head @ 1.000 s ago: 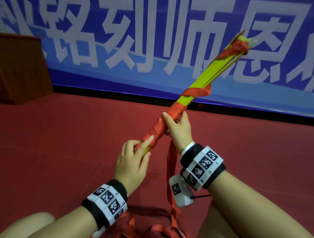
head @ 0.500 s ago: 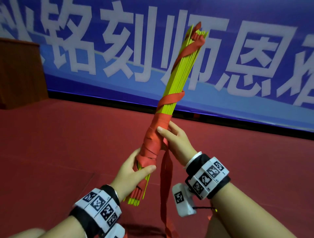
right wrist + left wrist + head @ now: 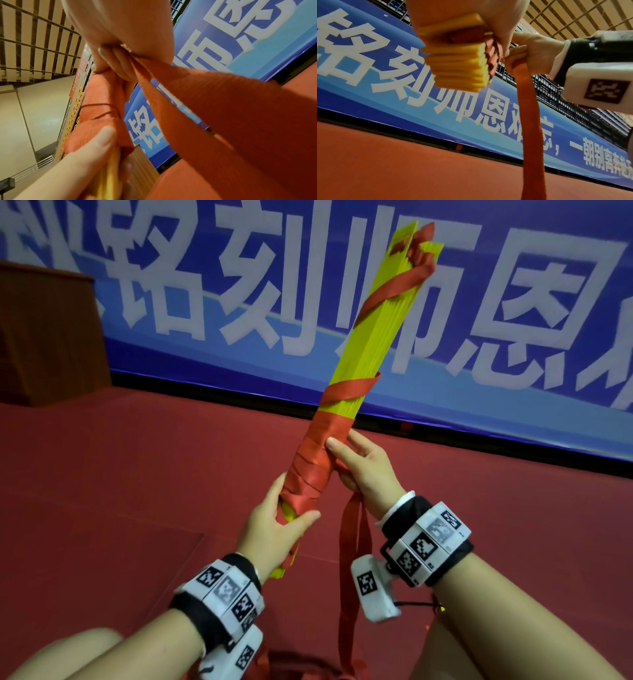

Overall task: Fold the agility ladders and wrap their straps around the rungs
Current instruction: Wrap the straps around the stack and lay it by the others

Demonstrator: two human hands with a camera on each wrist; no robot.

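Observation:
A bundle of yellow ladder rungs [image 3: 373, 337] is held up at a slant, its top leaning right. Red strap [image 3: 315, 460] is wound thickly round its lower part and spirals loosely toward the top end. My left hand [image 3: 274, 529] grips the bundle near its bottom end [image 3: 458, 65]. My right hand [image 3: 363, 463] grips the bundle a little higher, thumb across the wrapping, and its curled fingers pinch the loose red strap [image 3: 142, 70]. The free strap tail [image 3: 352, 577] hangs down between my forearms to the floor.
A red floor [image 3: 137, 474] spreads all round. A blue banner [image 3: 205, 285] with large white characters runs along the wall ahead. A brown wooden cabinet [image 3: 44, 337] stands at the far left. More red strap [image 3: 308, 671] lies by my knees.
The bundle has swung more upright and nearer, then leaned slightly right again. My left hand shifted from pinching the wrapping to gripping the bottom end. The right hand stays on the wrapping.

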